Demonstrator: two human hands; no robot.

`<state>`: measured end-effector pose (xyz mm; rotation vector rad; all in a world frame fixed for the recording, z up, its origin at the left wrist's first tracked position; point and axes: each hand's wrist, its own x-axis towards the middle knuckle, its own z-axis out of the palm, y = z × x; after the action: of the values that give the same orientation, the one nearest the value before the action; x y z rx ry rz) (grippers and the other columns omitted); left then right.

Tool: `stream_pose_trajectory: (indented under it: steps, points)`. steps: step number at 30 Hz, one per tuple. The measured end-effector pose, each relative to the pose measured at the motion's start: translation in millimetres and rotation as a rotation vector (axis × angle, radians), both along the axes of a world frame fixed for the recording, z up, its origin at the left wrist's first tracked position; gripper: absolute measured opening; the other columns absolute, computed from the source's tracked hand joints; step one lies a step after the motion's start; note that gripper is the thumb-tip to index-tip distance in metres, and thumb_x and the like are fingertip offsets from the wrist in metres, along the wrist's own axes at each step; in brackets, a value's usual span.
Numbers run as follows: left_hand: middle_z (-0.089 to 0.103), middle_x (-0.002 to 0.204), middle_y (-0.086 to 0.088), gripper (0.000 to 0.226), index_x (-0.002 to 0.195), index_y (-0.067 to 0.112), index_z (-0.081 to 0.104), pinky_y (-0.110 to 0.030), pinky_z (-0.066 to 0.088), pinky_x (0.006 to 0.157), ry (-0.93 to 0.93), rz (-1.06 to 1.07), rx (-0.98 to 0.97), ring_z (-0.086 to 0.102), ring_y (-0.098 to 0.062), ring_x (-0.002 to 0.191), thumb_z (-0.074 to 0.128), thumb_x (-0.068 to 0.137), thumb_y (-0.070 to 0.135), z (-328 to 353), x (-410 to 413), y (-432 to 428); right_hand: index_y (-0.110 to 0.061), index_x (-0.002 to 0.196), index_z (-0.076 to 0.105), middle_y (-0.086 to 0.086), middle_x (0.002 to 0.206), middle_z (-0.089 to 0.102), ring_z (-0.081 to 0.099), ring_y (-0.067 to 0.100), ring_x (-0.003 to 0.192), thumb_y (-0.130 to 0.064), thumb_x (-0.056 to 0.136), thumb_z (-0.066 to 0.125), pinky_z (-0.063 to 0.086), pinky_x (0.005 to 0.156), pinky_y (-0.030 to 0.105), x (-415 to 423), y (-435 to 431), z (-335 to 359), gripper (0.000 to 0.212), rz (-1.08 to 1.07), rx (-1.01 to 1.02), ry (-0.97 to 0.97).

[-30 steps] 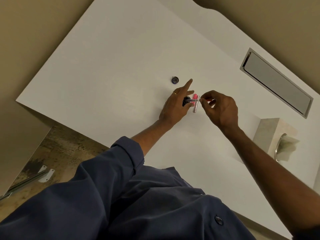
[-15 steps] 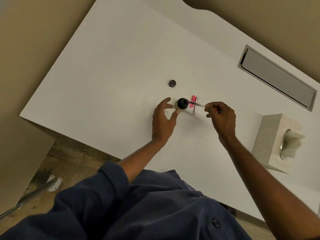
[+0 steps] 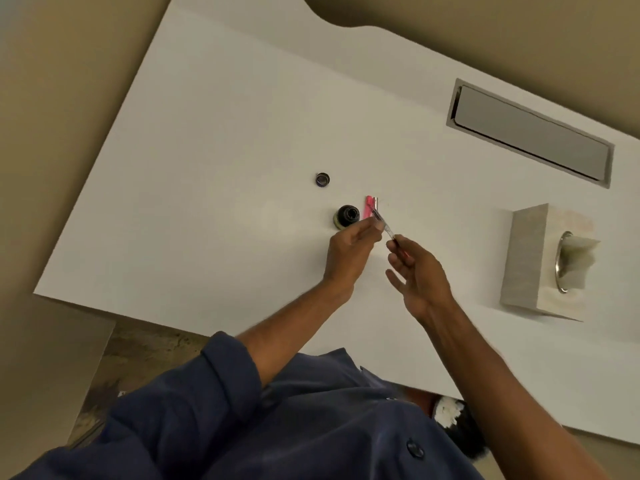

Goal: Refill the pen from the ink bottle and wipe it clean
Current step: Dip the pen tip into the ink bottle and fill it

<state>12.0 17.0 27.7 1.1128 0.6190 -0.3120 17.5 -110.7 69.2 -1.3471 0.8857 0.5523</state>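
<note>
Holding the slim clear pen section (image 3: 387,227) between them, both hands hover just above the tabletop (image 3: 214,140): the right hand (image 3: 417,277) pinches its rear end between thumb and forefinger with the other fingers spread loose, and the left hand (image 3: 348,252) closes its fingertips on the front part. The piece slants from the right hand up toward a pink pen part (image 3: 370,203) lying flat on the tabletop. Just left of the left hand's fingertips stands the ink bottle (image 3: 346,216), open, with nothing dipped in it; its cap (image 3: 322,179) lies apart, farther out. By my reading the filling step is at or near its end, though the ink level cannot be made out. The next move likely calls for a wipe, so one hand must reach to the tissue box (image 3: 526,261), well off to the right, while the other keeps the section level and clear of the white surface.
</note>
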Motion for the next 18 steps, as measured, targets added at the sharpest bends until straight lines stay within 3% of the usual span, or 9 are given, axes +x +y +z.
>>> stream_pose_trajectory:
  steps: [3,7,9,11,14,18]
  points:
    - [0.079,0.108,-0.003,0.028,0.118,0.018,0.075,-0.029,0.055,0.098,-0.039,0.008,-0.077,0.072,-0.014,0.106,0.072,0.093,0.029,6.7,2.8,0.8,-0.025,0.096,0.074,-0.007,0.093,0.075,0.064,0.006,0.081,-0.027,0.1,0.063,0.046,0.096,0.034,-13.5,4.4,0.7,0.012,-0.1,0.107,0.027]
    - [0.076,0.099,-0.005,0.024,0.114,0.011,0.075,-0.033,0.057,0.095,-0.089,-0.083,-0.061,0.07,-0.014,0.092,0.069,0.096,0.025,14.1,4.3,0.3,-0.023,0.097,0.076,-0.004,0.098,0.077,0.068,0.011,0.091,-0.028,0.101,0.062,0.047,0.1,0.037,-30.7,12.0,2.2,0.015,-0.184,0.177,-0.014]
    - [0.075,0.092,-0.005,0.014,0.104,0.018,0.078,-0.04,0.057,0.094,-0.102,-0.133,-0.051,0.067,-0.017,0.086,0.068,0.096,0.024,17.7,6.5,0.2,-0.023,0.103,0.076,-0.001,0.109,0.079,0.071,0.015,0.102,-0.029,0.102,0.06,0.047,0.102,0.039,-38.1,13.5,1.7,0.017,-0.189,0.159,-0.056]
    - [0.076,0.088,-0.002,0.011,0.096,0.026,0.08,-0.039,0.058,0.092,-0.094,-0.171,-0.052,0.07,-0.017,0.088,0.069,0.096,0.024,22.3,8.2,-0.6,-0.022,0.108,0.076,-0.001,0.114,0.08,0.071,0.017,0.111,-0.031,0.103,0.059,0.048,0.103,0.04,-46.0,11.6,1.4,0.02,-0.19,0.117,-0.089]
    - [0.078,0.091,-0.003,0.01,0.1,0.021,0.078,-0.028,0.06,0.082,-0.055,-0.243,-0.087,0.076,-0.018,0.093,0.069,0.096,0.023,25.6,11.0,-4.3,-0.022,0.11,0.077,-0.002,0.112,0.081,0.071,0.019,0.114,-0.032,0.102,0.061,0.05,0.102,0.04,-56.1,-5.0,2.9,0.021,-0.261,0.046,-0.117]
    - [0.075,0.093,-0.009,0.011,0.1,0.014,0.078,-0.032,0.06,0.089,-0.007,-0.342,-0.107,0.075,-0.022,0.094,0.07,0.095,0.018,26.9,14.8,-14.4,-0.02,0.11,0.076,-0.001,0.11,0.08,0.072,0.018,0.111,-0.029,0.098,0.068,0.051,0.1,0.037,-66.2,-56.5,9.4,0.017,-0.373,-0.089,-0.168]
